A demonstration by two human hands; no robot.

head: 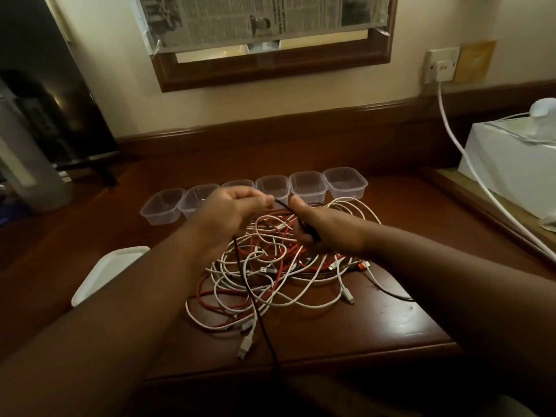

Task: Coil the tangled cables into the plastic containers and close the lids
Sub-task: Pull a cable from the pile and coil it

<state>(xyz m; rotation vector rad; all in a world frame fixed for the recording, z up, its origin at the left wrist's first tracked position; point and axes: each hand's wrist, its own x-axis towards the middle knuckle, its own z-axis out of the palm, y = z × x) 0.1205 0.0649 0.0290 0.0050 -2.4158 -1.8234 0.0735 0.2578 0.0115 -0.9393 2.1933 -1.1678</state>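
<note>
Cables (279,272): white, red and black, one tangled heap mid-desk (391,320), spread from just in front of the container row to near the front edge. A white USB plug (245,346) sticks out at the near side of the heap.

Black cable (264,329): lifted out of the heap, stretched between both hands above the pile. Left hand (231,210) pinches it at the fingertips, fingers curled. Right hand (319,227) is curled round the same cable, with what looks like a few black turns bunched in the palm; lighting is dim and the hand is partly turned away, so can't confirm the loop count. From the left hand the cable drops down past the left forearm, over the tangle, and off the front edge of the desk.

Containers (308,186): six clear plastic tubs, no lids on, in a single row behind the heap, sides touching or nearly so. Third from left is partly hidden by the left hand. No cable visible in any of them.

Lids (108,272): white stack at the desk's left edge, beside the left forearm, partly covered by it.

Other: white box (511,167) on the ledge to the right, white power lead (469,164) running from the wall socket (440,66) down across it. Newspaper (255,19) taped over the wood-framed panel on the wall behind.
</note>
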